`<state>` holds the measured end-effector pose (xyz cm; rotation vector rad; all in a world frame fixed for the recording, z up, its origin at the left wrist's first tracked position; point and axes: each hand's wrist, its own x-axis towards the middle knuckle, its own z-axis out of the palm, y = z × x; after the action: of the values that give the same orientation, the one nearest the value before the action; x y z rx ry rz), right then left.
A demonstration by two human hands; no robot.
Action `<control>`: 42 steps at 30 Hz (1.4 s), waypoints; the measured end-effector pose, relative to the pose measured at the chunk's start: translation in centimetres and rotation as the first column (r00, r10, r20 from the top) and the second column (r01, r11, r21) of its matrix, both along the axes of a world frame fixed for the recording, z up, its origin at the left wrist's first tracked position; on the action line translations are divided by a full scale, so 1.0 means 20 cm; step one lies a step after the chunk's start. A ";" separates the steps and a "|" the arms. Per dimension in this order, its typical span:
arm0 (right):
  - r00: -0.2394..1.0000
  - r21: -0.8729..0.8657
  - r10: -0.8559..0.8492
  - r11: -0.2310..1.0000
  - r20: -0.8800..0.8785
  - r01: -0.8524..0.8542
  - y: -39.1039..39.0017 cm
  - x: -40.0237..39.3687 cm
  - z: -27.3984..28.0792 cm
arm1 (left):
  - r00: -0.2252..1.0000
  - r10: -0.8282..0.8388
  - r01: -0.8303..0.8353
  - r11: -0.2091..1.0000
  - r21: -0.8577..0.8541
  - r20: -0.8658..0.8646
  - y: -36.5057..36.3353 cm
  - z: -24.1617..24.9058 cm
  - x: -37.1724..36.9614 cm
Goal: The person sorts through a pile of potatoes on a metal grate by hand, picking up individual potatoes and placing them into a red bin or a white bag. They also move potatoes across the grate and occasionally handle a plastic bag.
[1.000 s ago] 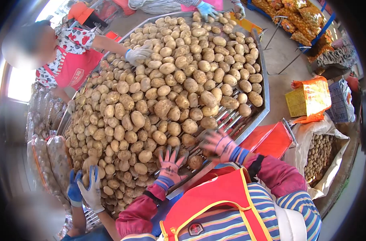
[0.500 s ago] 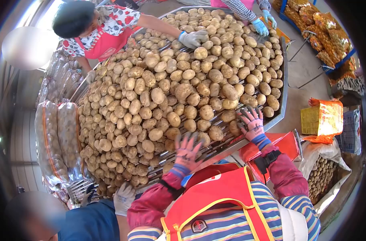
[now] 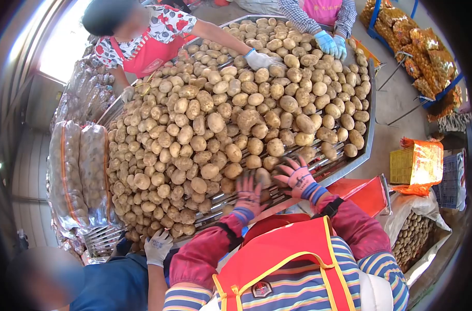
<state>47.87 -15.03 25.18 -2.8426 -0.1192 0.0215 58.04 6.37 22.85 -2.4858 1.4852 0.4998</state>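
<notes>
A deep heap of tan, earth-dusted round potatoes [image 3: 231, 124] covers nearly the whole of the long metal roller-bar sorting table [image 3: 368, 129], lying several layers thick from its far end to the near rim. Only a narrow strip of bare rollers shows at the near right corner, so the sorting appears, as a judgement, to have most of its bulk yet to go through.

The left hand [image 3: 248, 194], in a pink-and-grey knit glove, lies palm down with fingers spread on the potatoes at the near edge; the right hand [image 3: 297, 177], gloved alike, is also spread flat, resting on the rollers just beside the nearest potatoes. Neither hand is seen to grip anything.

A partly filled white woven sack of potatoes [image 3: 417, 230] stands open at the near right, beside a red plastic chute [image 3: 363, 194] fixed under the table rim. Three co-workers crowd the table: a white-gloved hand [image 3: 260, 59] reaching in from the far left, two blue-gloved hands [image 3: 332, 44] at the far end, and a grey-gloved hand [image 3: 158, 248] at the near left rim. Filled mesh sacks [image 3: 78, 176] stand along the left side; orange net bags [image 3: 422, 46] lie on the floor at the far right.
</notes>
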 end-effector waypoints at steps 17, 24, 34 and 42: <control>0.570 0.075 -0.786 0.600 0.239 0.796 -0.42 -0.27 -0.17 | 0.961 0.185 -0.045 0.841 -0.540 0.208 -0.22 0.20 0.68; 0.587 0.064 -0.781 0.611 0.214 0.789 -0.40 -0.25 -0.14 | 0.890 0.421 -0.324 0.854 -0.408 0.174 -0.46 0.28 0.94; 0.583 0.082 -0.782 0.610 0.219 0.788 -0.39 -0.24 -0.10 | 0.943 0.186 -0.330 0.627 -0.705 -0.275 -0.80 0.11 0.67; 0.580 0.076 -0.793 0.600 0.185 0.796 -0.38 -0.25 -0.09 | 0.976 -0.182 0.057 0.749 -0.660 -0.122 -0.77 0.15 0.61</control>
<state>42.83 -22.66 23.36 -2.6222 1.1386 -0.4617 70.29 -9.04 25.81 -2.8640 2.1915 0.1907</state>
